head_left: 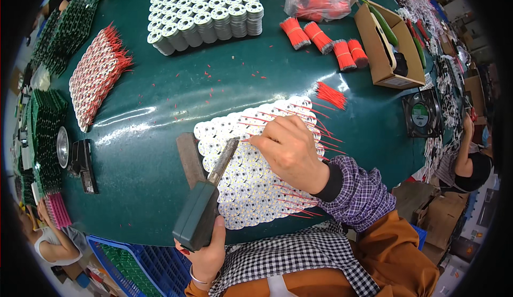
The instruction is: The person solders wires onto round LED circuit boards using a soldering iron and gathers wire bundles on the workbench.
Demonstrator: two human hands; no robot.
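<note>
A panel of white round LED circuit boards (243,190) lies on the green table in front of me, with several thin red wires sticking out along its right side. My left hand (209,257) is closed round the boxy dark green handle of a soldering iron (196,214). Its metal barrel slants up across the panel, the tip near the fingers of my right hand (291,150). That hand is closed in a pinch on a red wire (246,140), whose end lies by the tip. A flat metal bar (191,161) rests against the panel's left edge.
Stacked white round boards (206,14) stand at the back. Wired boards (96,80) lie left. Red wire bundles (320,38), a loose wire pile (331,95), a cardboard box (385,56) and a fan (421,112) are right. A blue crate (144,267) sits below; other people work at both sides.
</note>
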